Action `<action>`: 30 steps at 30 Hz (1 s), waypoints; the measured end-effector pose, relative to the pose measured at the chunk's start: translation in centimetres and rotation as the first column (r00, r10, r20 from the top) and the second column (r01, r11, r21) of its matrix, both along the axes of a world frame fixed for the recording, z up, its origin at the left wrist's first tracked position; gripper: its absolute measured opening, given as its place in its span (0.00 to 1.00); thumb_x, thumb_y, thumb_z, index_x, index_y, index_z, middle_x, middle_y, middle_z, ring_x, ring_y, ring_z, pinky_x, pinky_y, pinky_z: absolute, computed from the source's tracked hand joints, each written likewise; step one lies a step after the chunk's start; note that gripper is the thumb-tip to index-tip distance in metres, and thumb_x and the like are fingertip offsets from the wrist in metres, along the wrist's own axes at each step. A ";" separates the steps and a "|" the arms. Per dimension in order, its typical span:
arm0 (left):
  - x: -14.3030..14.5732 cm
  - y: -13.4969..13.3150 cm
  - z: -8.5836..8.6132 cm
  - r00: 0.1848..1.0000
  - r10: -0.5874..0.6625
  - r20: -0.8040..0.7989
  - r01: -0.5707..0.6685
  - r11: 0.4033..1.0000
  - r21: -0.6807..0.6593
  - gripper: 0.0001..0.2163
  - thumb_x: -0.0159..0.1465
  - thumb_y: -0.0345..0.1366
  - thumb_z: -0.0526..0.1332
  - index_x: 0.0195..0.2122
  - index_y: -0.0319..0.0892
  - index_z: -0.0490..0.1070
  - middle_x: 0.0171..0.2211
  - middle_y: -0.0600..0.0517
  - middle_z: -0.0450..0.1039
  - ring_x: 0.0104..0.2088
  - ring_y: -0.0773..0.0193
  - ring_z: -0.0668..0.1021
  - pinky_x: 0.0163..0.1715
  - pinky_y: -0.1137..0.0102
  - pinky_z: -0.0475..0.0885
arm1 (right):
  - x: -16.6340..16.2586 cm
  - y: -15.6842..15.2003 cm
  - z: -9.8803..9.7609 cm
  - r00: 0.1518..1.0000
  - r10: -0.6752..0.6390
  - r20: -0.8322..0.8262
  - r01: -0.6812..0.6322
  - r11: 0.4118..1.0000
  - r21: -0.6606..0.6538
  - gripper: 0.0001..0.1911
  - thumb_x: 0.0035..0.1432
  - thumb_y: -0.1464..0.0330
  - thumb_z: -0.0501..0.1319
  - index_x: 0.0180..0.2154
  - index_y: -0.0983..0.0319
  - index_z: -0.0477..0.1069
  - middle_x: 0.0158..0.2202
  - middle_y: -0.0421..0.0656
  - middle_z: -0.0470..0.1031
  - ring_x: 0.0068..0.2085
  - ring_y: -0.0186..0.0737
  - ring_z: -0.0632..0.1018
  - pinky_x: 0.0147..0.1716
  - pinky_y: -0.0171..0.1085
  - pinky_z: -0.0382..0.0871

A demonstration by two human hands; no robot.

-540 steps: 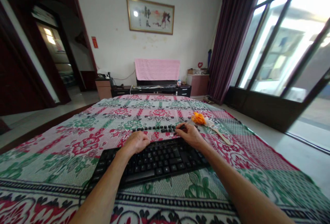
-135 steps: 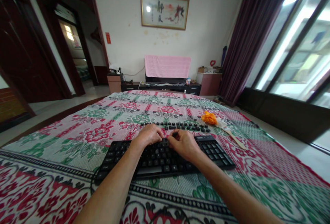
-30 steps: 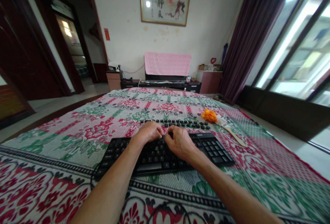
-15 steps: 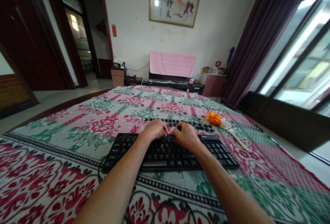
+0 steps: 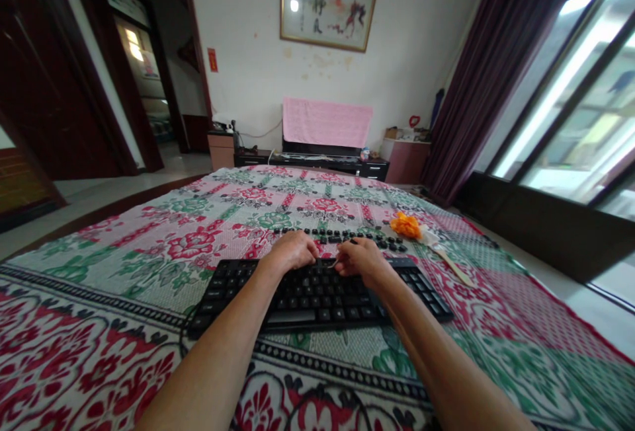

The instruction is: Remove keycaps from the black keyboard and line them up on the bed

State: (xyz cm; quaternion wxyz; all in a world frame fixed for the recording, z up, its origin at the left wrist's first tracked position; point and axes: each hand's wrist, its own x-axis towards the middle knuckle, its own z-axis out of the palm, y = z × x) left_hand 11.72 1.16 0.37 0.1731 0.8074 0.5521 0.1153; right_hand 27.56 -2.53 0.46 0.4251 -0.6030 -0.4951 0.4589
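Note:
A black keyboard (image 5: 233,285) lies on a floral mat (image 5: 124,266) in front of me. My left hand (image 5: 290,251) rests curled on the keyboard's far edge near its middle. My right hand (image 5: 361,259) is beside it, fingers pinched on a thin tool whose tip points at the top key rows. Several loose black keycaps (image 5: 347,238) lie in rows on the mat just beyond the keyboard.
An orange cloth (image 5: 405,225) and a pale flat stick (image 5: 449,266) lie on the mat to the right of the keycaps. A low TV stand under a pink cover (image 5: 326,123) stands by the far wall. Large glass doors (image 5: 560,120) run along the right.
Both hands stayed at the keyboard's top rows. My right hand shifted slightly right and away from the left hand. The view swung a little.

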 end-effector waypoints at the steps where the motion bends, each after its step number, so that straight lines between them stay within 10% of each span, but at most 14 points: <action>1: 0.0 0.0 0.1 1.000 -0.005 0.001 0.005 1.000 0.000 0.09 0.47 0.36 0.60 0.29 0.51 0.77 0.26 0.58 0.76 0.27 0.68 0.74 0.26 0.76 0.63 | 0.0 0.0 0.0 1.000 0.006 0.029 -0.007 1.000 0.016 0.03 0.46 0.72 0.53 0.23 0.64 0.61 0.16 0.39 0.68 0.17 0.33 0.72 0.16 0.31 0.67; 11: 0.1 -0.1 0.2 1.000 0.012 0.005 -0.011 1.000 -0.023 0.10 0.46 0.33 0.60 0.29 0.49 0.77 0.26 0.57 0.76 0.27 0.68 0.74 0.26 0.77 0.64 | -0.7 -1.0 1.1 0.885 0.000 0.466 -0.103 0.975 0.195 0.06 0.47 0.71 0.52 0.25 0.65 0.67 0.14 0.42 0.71 0.17 0.33 0.72 0.17 0.27 0.61; 30: 0.2 0.3 -0.6 0.999 -0.029 -0.029 0.030 0.997 0.069 0.11 0.46 0.32 0.57 0.28 0.46 0.78 0.26 0.54 0.77 0.28 0.65 0.74 0.27 0.75 0.64 | -2.2 -2.4 1.3 0.641 -0.047 0.766 -0.414 0.819 0.397 0.07 0.51 0.72 0.52 0.28 0.65 0.68 0.22 0.43 0.70 0.23 0.32 0.68 0.23 0.30 0.54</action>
